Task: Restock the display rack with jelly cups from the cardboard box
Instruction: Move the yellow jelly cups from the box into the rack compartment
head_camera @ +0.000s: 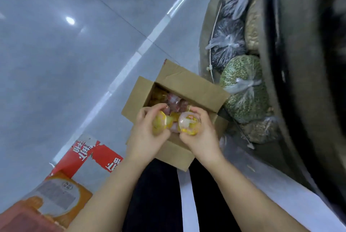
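While the box (174, 111) sits open on the floor (65, 63) between the person's feet, a jelly cup is held in each hand just above its opening. The left cup (159, 122) is gripped by the left hand (148, 134), with the fingers (149, 110) curled over its top and the thumb beneath. The right cup (189, 123) is clasped the same way by the right hand (200, 134), its clear lid turned towards the camera. Both cups are kept close together, almost touching, probably so that two can be lifted out in one trip. The flaps are folded outward so that the contents can be reached from above, and more cups (174, 101), yellow and reddish, lie loose inside.

A rack (265, 63) stands just beside the box on the right, where tied bags of dark and green dried goods (243, 85) are stacked. Whether this is the rack to be restocked cannot be told, since no jelly cups are seen on it and its upper part is cut off by the frame edge. The depth of the box and the number of cups left are hidden by the hands. A red carton (88, 155) and an orange carton (56, 200) lie on the floor at the lower left, their print too blurred to be read.
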